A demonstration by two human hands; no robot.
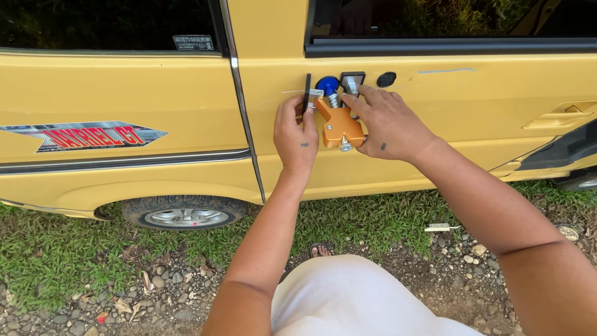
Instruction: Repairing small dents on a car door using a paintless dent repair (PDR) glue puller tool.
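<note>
A yellow car door (435,106) fills the upper view. An orange metal puller tool (339,127) with a blue knob (327,84) and two black pads is pressed against the door panel. My left hand (296,134) grips the tool's left arm near its black pad (306,93). On the tool's right side, my right hand (388,124) holds the other arm, fingers reaching the square black pad (352,82). A small black round tab (386,79) sticks to the door just right of the tool.
The car's rear wheel (185,214) sits lower left, above grass and gravel. A door handle recess (556,117) is at the right. My white-clad knee (354,298) and a sandalled toe are at the bottom. A small pale object (439,228) lies on the grass.
</note>
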